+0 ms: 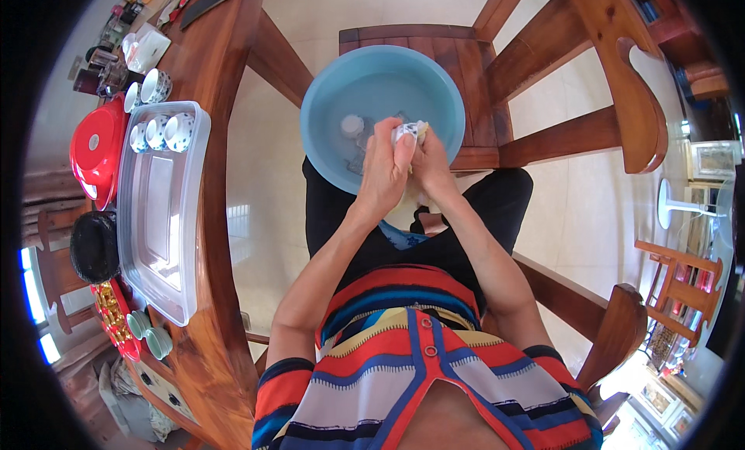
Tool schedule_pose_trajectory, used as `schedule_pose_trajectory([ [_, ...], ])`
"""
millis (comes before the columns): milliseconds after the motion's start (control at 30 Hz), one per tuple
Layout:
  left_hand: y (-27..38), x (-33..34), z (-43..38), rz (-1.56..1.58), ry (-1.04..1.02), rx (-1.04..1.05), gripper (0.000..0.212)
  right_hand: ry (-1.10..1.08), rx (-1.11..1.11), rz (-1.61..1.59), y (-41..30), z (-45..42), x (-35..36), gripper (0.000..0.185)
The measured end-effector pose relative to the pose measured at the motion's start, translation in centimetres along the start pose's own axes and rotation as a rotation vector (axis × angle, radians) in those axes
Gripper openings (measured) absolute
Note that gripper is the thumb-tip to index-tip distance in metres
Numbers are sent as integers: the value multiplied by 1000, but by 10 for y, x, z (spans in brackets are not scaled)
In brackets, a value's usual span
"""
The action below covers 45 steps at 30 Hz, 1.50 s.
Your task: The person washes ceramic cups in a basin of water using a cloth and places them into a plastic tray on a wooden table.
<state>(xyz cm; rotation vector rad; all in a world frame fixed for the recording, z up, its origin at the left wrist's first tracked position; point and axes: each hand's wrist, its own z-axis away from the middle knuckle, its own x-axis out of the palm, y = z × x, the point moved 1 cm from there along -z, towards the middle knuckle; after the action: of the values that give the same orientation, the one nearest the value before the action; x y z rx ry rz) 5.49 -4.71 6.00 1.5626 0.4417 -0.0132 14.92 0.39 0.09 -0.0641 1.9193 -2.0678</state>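
Observation:
Over a light-blue plastic basin (310, 112), my left hand (382, 167) grips a small white cup (405, 131) with a dark pattern. My right hand (433, 162) is pressed against the cup's far side, with a pale yellowish cloth (411, 201) bunched under it and hanging below. Fingers of both hands hide much of the cup. In the water of the basin lie a white round cup (352, 125) and some clear items (356, 162), apparently glass or plastic, partly behind my left hand.
The basin rests on a wooden chair (465, 95). On the wooden table (218, 240) at left stand a clear plastic tray (201, 217) holding patterned cups (157, 132), more cups (155, 87), a red dish (96, 124), a black bowl (93, 246), green cups (158, 341) and a phone (209, 6).

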Motion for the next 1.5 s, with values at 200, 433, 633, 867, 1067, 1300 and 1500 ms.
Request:
schedule_pose_trajectory([
  [200, 5, -6, 5, -275, -12, 410, 44, -388, 588, -881, -18, 17, -10, 21],
  [433, 12, -8, -6, 134, -148, 66, 44, -356, 448, -653, -37, 6, -24, 27],
  [633, -1, -1, -10, 52, 39, -7, 35, -236, 309, -432, -45, 10, -18, 28],
  [867, -9, -10, -22, 529, 215, -214, 39, -241, 293, -746, -53, 25, -15, 33],
  [1067, -8, -5, -20, 364, 216, -220, 37, 64, -584, 222, -62, 33, -9, 31],
  [1300, -8, -5, -7, 848, -128, -410, 25, 45, -335, 182, -55, 7, -21, 25],
  [1500, -5, -9, 3, 736, -182, -394, 24, 26, 237, -598, -41, -14, -28, 31],
])
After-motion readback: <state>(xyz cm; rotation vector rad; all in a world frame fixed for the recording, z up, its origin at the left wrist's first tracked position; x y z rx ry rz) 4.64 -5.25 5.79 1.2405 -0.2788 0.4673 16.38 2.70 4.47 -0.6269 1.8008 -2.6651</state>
